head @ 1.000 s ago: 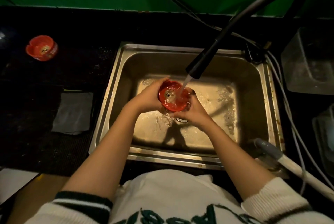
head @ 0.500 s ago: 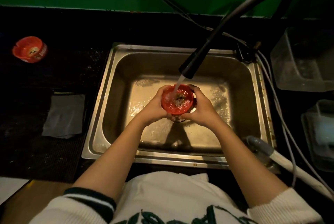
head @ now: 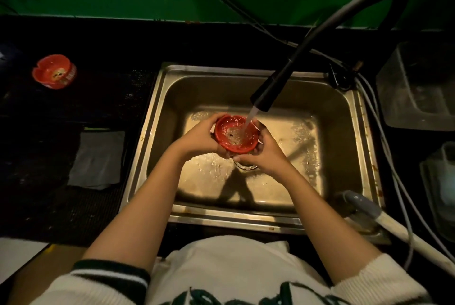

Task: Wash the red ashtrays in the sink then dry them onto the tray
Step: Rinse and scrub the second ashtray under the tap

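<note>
Ashtray in hand [head: 236,133]: I hold it over the sink [head: 364,132], bowl up, catching the faucet [head: 267,96] stream.
Left hand [head: 199,139]: fingers curled round its left rim.
Right hand [head: 264,154]: cupped beneath, steadying it.
Second ashtray [head: 54,71]: far left counter, unwashed, I judge.

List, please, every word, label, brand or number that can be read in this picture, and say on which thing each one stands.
No text can be read with certainty.
Red ashtray on the black counter: white print on its side wall and a mark inside, too blurred to read.
White knitted sweater: dark green letters, cut off by the bottom edge, unreadable.
Red ashtray under the water stream, held by the left hand and right hand: no text visible.
</note>
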{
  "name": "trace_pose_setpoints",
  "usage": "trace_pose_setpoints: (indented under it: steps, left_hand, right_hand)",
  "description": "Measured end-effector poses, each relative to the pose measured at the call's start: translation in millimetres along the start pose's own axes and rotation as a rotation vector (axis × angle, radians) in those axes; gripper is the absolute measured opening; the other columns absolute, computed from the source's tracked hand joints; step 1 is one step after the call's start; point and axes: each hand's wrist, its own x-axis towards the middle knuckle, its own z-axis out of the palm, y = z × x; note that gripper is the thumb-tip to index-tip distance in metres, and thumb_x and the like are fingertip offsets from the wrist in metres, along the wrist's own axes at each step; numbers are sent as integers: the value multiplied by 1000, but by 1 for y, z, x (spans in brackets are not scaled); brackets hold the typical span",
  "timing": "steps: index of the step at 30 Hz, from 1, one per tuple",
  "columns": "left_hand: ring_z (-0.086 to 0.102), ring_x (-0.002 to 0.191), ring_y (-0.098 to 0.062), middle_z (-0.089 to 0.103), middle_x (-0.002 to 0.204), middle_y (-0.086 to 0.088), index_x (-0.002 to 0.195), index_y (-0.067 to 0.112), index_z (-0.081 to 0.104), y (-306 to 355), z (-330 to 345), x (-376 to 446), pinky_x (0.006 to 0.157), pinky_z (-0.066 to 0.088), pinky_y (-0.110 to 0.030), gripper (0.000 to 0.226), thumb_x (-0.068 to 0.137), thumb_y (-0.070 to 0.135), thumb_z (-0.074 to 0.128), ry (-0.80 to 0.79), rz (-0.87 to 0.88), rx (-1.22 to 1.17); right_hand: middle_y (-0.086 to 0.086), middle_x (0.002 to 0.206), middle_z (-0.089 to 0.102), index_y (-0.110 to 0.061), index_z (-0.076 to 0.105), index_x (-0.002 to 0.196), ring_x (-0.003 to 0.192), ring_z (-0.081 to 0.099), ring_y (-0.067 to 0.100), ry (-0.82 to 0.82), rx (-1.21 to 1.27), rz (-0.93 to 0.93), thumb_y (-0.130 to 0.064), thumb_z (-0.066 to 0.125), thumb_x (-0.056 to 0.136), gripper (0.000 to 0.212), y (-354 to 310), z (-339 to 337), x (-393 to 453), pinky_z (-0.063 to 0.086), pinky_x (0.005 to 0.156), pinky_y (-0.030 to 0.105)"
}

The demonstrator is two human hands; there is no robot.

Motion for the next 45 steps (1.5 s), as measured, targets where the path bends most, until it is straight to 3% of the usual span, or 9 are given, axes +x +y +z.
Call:
trace_pose_setpoints:
  steps: [5, 9, 12, 15, 21, 26, 32, 37, 45]
  left_hand:
    - [57, 115, -19, 51, 132, -5, 140, 16, 45, -9, 3, -1, 86, 56, -25, 79, 70, 4, 81, -170, -252, -355]
    - [59, 110, -22, 58, 124, -11, 131, 14, 51, -16, 20, 6, 79, 54, -22, 97, 50, 50, 90, -193, -310, -498]
    - [63, 90, -19, 63, 108, -12, 133, 14, 48, -14, 35, 8, 86, 54, -30, 87, 69, 71, 64, -150, -361, -449]
    - [64, 99, -22, 64, 111, -12, 131, 22, 46, -15, 48, 12, 91, 54, -37, 75, 83, 78, 34, -94, -365, -404]
    - [61, 114, -24, 58, 131, -11, 136, 16, 45, -20, 53, 15, 100, 50, -40, 58, 91, 52, 56, 84, -221, -460]
    - [60, 112, -17, 56, 125, 1, 135, 28, 45, -19, 39, 6, 96, 54, -36, 69, 77, 23, 81, 73, -122, -355]
    - [55, 120, -15, 52, 128, 7, 139, 29, 37, -31, 32, -1, 98, 52, -36, 108, 48, 10, 93, -31, -103, -243]
    - [53, 112, -4, 49, 125, 12, 140, 27, 34, -33, 33, 0, 82, 50, -12, 106, 55, -3, 90, 5, -9, -137]
    - [52, 114, 1, 49, 129, 13, 142, 24, 35, -29, 23, 8, 87, 48, -12, 106, 55, 11, 94, -15, 122, 86]
  right_hand:
    - [-9, 128, 49, -32, 35, 135, 119, 53, 14, -74, -174, 1, -20, 86, 69, 84, 3, -11, -7, 50, 95, 30]
    - [-6, 118, 50, -29, 34, 134, 98, 55, 3, -44, -310, 1, -19, 66, 90, 55, 0, -21, -9, 44, 68, 8]
    - [-5, 116, 53, -26, 37, 130, 100, 57, 11, -16, -305, 15, -37, 65, 89, 52, -5, -24, -6, 47, 71, 14]
    - [-8, 108, 58, -26, 43, 124, 93, 59, 6, 40, -273, 37, -49, 62, 87, 48, -7, -23, -2, 48, 66, 14]
    - [8, 125, 61, -19, 44, 130, 105, 65, 20, 60, 175, 200, -55, 64, 79, 65, 3, -9, 5, 57, 84, 38]
    - [11, 135, 53, -22, 42, 135, 114, 59, 29, 20, 498, 293, -35, 54, 95, 45, 5, -10, 12, 57, 81, 44]
    - [4, 135, 49, -34, 31, 139, 113, 57, 23, -141, 219, 248, -37, 64, 88, 61, -16, -18, 5, 57, 83, 39]
    - [-10, 136, 39, -34, 13, 146, 123, 44, 7, -207, -157, 67, -23, 91, 60, 117, -11, -19, -1, 40, 104, 26]
    - [-18, 124, 43, -35, 21, 136, 115, 47, 3, -61, -109, 33, -16, 91, 58, 107, 7, -9, -3, 41, 93, 15]
